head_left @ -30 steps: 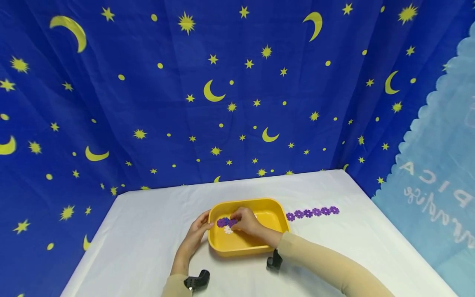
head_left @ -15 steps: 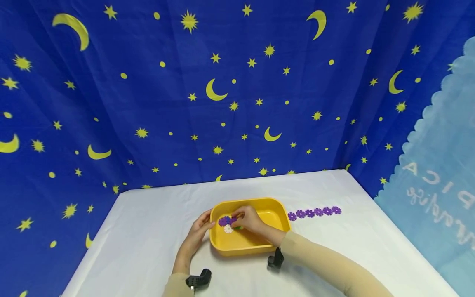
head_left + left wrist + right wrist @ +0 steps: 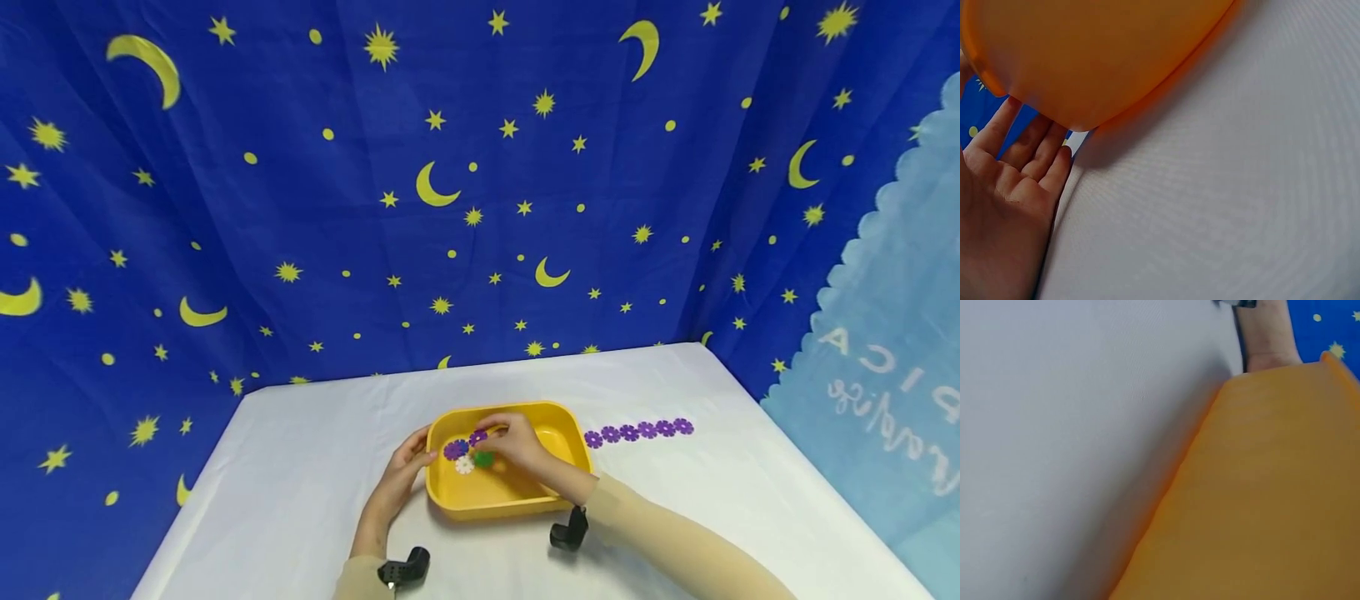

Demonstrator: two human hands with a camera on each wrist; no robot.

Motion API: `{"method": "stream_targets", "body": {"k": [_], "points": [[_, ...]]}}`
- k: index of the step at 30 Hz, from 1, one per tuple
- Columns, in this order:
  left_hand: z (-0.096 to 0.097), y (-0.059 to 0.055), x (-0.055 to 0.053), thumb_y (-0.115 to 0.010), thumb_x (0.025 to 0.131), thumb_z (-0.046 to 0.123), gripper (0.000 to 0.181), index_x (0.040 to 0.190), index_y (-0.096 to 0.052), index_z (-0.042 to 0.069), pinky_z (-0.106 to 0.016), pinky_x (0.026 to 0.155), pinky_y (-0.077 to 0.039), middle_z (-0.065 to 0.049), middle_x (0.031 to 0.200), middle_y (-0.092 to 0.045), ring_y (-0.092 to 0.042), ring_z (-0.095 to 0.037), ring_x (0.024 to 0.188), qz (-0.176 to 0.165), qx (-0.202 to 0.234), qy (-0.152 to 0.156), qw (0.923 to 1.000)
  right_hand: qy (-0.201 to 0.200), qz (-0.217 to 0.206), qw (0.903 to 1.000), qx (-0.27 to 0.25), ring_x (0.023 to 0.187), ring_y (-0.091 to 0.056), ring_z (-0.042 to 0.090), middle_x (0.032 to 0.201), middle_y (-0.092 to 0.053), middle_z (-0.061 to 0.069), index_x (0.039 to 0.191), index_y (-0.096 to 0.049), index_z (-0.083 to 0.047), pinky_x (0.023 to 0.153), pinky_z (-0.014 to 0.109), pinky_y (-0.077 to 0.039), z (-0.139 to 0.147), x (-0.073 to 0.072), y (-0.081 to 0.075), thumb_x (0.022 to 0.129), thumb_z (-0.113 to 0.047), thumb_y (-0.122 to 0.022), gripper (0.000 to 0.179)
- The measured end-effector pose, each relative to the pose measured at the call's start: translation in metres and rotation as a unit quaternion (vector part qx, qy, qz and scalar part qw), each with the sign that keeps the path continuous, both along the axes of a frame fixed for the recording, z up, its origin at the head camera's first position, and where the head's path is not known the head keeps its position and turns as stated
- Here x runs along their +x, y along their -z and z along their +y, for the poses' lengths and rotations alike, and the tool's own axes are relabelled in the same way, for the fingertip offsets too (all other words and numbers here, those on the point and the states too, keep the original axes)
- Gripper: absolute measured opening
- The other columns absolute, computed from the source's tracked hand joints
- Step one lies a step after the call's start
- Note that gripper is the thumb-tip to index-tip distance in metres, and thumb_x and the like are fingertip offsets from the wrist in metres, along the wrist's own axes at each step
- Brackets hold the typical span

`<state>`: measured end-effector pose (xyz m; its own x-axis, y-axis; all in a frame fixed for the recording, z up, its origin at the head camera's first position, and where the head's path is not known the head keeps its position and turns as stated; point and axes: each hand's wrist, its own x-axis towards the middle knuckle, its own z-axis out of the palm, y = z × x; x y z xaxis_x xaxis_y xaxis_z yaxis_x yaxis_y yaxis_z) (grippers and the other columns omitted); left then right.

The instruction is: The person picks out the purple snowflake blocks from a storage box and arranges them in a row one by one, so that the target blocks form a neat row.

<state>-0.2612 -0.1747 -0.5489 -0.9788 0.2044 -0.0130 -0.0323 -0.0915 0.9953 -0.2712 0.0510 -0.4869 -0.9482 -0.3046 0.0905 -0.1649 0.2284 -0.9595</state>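
Note:
A yellow plastic tub [image 3: 517,505] sits on the table in the head view. At its left end my left hand [image 3: 402,471] holds the wall, thumb at the rim and fingers along the outside; the left wrist view shows that hand [image 3: 1016,181] against the tub [image 3: 1104,62]. Inside the tub, my right hand [image 3: 513,442] pinches a purple snowflake disc [image 3: 477,437] between thumb and fingers. Nearby in the tub lie another purple disc [image 3: 453,451], a blue one [image 3: 462,447], a white one [image 3: 465,465] and a green one [image 3: 484,459]. The right wrist view shows the tub's side [image 3: 1272,487], hiding the right hand.
Several purple snowflake discs [image 3: 647,430] form a row on the white tablecloth [image 3: 300,467], right of the tub. A blue curtain [image 3: 360,167] with moons and stars hangs behind the table. Light blue cloth [image 3: 900,333] hangs at the right.
My right hand has drawn slightly up and right with the purple disc. The green disc, hidden under the hand earlier, now shows. The left hand stays at the tub's end.

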Motion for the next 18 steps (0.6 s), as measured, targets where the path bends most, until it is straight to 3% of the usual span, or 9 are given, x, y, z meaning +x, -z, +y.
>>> {"method": "stream_targets", "body": {"k": [4, 8, 12, 18], "points": [[0.001, 0.000, -0.001, -0.055, 0.091, 0.010, 0.055, 0.143, -0.038, 0.001, -0.048, 0.118, -0.023, -0.019, 0.148, -0.041, -0.040, -0.027, 0.135, 0.003, -0.006, 0.000, 1.0000, 0.008, -0.011, 0.9997, -0.017, 0.067, -0.067, 0.025, 0.096, -0.068, 0.033, 0.103, -0.065, 0.015, 0.071, 0.048, -0.058, 0.009, 0.008, -0.009, 0.078, 0.005, -0.070, 0.028], [0.001, 0.001, 0.001, -0.055, 0.092, 0.012, 0.054, 0.143, -0.038, 0.001, -0.039, 0.116, -0.031, -0.018, 0.147, -0.042, -0.048, -0.012, 0.126, 0.011, -0.024, 0.001, 0.9997, 0.018, -0.020, 0.9991, -0.033, 0.073, -0.069, 0.032, 0.094, -0.070, 0.029, 0.104, -0.066, 0.011, 0.071, 0.047, -0.058, 0.020, 0.005, 0.002, 0.078, 0.002, -0.071, 0.028], [0.000, 0.001, 0.001, -0.054, 0.093, 0.012, 0.054, 0.143, -0.037, -0.001, -0.029, 0.111, -0.036, -0.021, 0.147, -0.041, -0.049, -0.007, 0.123, 0.024, -0.029, 0.006, 0.9993, 0.027, -0.021, 0.9985, -0.042, 0.074, -0.070, 0.026, 0.097, -0.069, 0.029, 0.105, -0.065, 0.012, 0.072, 0.045, -0.059, 0.032, 0.008, -0.002, 0.079, 0.003, -0.071, 0.029], [0.000, 0.002, -0.001, -0.054, 0.093, 0.013, 0.054, 0.143, -0.036, -0.002, -0.027, 0.111, -0.036, -0.021, 0.147, -0.040, -0.048, -0.008, 0.125, 0.022, -0.030, 0.008, 0.9993, 0.056, -0.015, 0.9975, -0.039, 0.071, -0.067, 0.006, 0.102, -0.069, 0.027, 0.104, -0.066, 0.012, 0.069, 0.025, -0.059, 0.049, 0.008, -0.009, 0.076, 0.003, -0.073, 0.030]]}}
